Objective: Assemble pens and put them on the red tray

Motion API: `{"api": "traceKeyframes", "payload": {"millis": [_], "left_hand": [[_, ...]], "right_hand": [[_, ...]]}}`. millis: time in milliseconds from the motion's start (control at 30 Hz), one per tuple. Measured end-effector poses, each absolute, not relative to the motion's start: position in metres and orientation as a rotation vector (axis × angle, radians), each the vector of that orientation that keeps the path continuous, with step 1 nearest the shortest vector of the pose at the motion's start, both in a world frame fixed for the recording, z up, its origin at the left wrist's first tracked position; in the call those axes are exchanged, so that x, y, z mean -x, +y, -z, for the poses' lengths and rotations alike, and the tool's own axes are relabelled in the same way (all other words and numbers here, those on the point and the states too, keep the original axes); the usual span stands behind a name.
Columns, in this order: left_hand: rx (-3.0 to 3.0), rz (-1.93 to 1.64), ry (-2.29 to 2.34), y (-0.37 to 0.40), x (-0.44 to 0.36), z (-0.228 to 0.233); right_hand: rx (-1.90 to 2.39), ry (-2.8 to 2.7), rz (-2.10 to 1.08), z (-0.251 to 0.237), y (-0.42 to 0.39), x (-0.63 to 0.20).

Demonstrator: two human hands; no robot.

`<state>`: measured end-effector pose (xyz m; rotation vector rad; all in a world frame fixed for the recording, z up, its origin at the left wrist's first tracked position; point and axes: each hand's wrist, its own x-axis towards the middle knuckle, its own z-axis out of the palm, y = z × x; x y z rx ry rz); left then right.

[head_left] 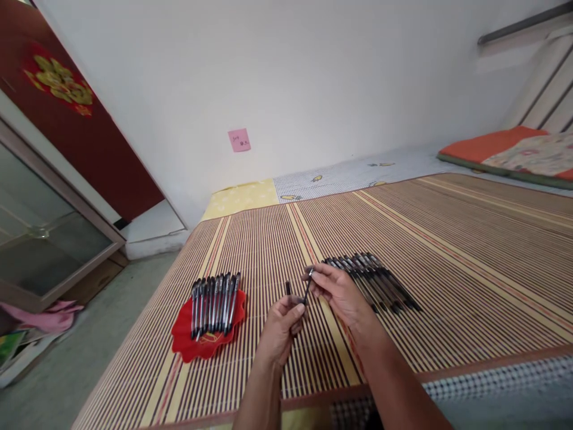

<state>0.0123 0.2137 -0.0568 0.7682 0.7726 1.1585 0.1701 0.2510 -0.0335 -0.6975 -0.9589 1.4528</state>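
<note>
White plaster wall and a striped bamboo mat [447, 251] fill our view, the mat's thin slats running away from us over a bed with a checked sheet showing at its near edge. Our left hand [281, 325] and right hand [336, 291] meet just above the mat, both closed on one slim dark pen [307, 289]: the left pinches its lower end between thumb and fingers, the right nips its upper tip, so the pen stands tilted between them, held at both ends as if to keep it steady while we work on it. Just beyond the left hand a small dark cap-like piece [288, 288] lies alone on the slats; we cannot tell whether it belongs to this pen. Off to the left of the left hand sits a red plate [197, 346] with a wavy, petal-shaped rim, glossy like plastic, carrying a tidy row of pens [215, 301] side by side with clear barrels. To the right of the right hand, touching the mat directly, a second row of darker pens [373, 279] lies fanned parallel, kept apart from the plate's batch. A pink note [239, 140] clings to the wall.
</note>
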Motion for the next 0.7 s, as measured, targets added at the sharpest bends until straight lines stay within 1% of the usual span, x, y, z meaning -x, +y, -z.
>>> {"api": "traceKeyframes", "payload": {"millis": [100, 200, 400, 500, 700], "left_hand": [[-0.807, -1.248, 0.894, 0.214, -0.015, 0.056], [-0.888, -1.257, 0.946, 0.214, -0.017, 0.055], [-1.024, -1.284, 0.974, 0.214, -0.017, 0.057], [-1.088, -1.286, 1.012, 0.213, -0.017, 0.055], [-1.197, -1.17, 1.024, 0.211, -0.017, 0.05]], "right_hand": [[0.754, -1.035, -1.387, 0.037, 0.254, -0.169], [0.783, -1.031, -1.329, 0.041, 0.257, -0.168], [0.639, -0.676, -1.371, 0.037, 0.258, -0.173], [0.548, -0.504, -1.33, 0.035, 0.258, -0.178], [0.532, -0.454, -1.207, 0.033, 0.26, -0.184]]}}
